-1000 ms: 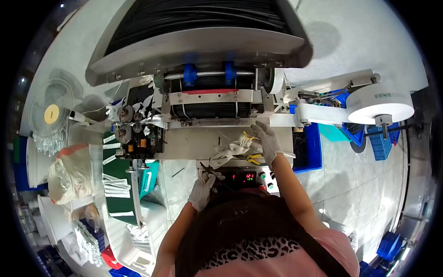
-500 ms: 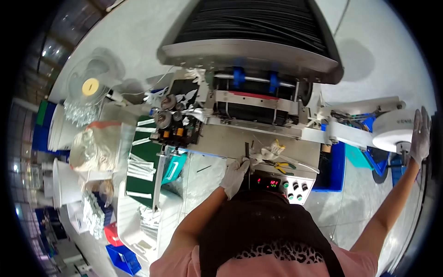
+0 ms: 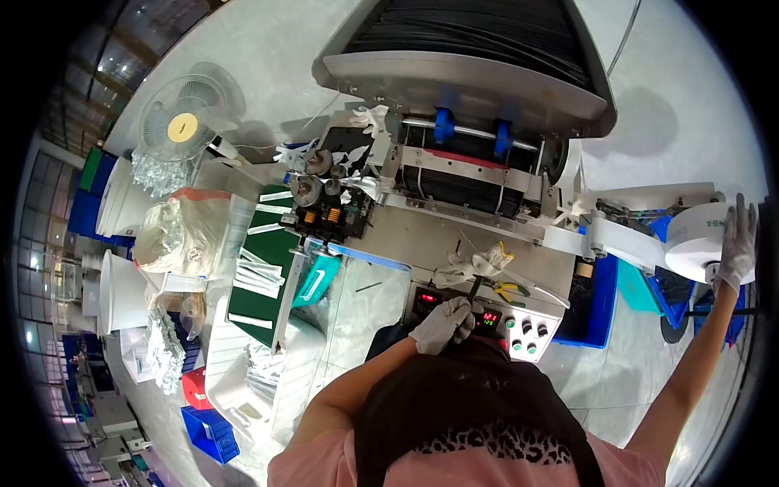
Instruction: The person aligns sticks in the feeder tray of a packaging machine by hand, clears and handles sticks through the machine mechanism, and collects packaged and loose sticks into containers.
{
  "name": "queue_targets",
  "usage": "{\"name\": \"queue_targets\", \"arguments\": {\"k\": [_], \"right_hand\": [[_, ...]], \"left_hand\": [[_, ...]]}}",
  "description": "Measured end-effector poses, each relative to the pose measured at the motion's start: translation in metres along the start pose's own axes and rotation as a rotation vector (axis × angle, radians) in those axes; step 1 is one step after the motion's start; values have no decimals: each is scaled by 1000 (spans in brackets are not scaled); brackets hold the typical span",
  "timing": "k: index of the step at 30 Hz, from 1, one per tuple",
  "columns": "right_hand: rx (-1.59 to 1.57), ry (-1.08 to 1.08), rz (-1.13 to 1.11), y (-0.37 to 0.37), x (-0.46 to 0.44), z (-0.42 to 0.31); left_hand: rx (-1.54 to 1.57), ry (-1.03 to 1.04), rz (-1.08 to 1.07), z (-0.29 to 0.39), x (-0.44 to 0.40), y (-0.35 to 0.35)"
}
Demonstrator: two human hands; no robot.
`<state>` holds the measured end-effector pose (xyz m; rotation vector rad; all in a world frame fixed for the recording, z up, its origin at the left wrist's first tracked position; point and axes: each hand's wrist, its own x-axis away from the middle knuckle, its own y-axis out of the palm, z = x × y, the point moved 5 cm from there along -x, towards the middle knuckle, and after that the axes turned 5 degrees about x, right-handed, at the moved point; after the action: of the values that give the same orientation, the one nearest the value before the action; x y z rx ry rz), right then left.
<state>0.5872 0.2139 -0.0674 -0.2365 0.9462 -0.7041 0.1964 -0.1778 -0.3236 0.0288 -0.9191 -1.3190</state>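
My left hand [image 3: 441,326], in a white glove, is closed in front of the control panel [image 3: 537,331]. A thin black strip [image 3: 474,289] sticks up from its fingertips; the rest of the strip is hidden. My right hand [image 3: 738,247], also gloved, reaches far out to the right. Its fingers are stretched out flat against the edge of a white roll [image 3: 692,243] on a spindle. Beyond my left hand, a pair of white gloves [image 3: 475,264] lies on the machine top, with yellow-handled pliers [image 3: 510,292] beside them.
A large metal hopper [image 3: 462,77] full of black strips stands at the back. On the left, a green conveyor belt [image 3: 251,296] carries white strips above a white bin [image 3: 227,365]. A fan [image 3: 182,126] stands further left. Blue crates [image 3: 596,304] sit at the right.
My left hand has moved right with the black strip, across the control panel. My right hand stays on the roll. The whole view has shifted slightly.
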Motion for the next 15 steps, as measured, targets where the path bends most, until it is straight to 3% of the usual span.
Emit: {"name": "queue_targets", "arguments": {"k": [3,7,9,11,13,15], "right_hand": [[168,107,-192,-39,0,-24],[196,-45,-228,-42,5,-42],[203,32,-334,-62,3,-48],[200,-3,-277,-55,8,-49],[115,109,-282,-75,13,-53],[127,32,20,-93,24,-64]], "left_hand": [[-34,36,-55,-2,3,5],[91,-48,-61,-17,4,-1],[184,-47,7,-20,7,-3],[236,46,25,-12,10,-7],[254,220,84,-2,10,-16],[300,179,71,15,19,1]]}}
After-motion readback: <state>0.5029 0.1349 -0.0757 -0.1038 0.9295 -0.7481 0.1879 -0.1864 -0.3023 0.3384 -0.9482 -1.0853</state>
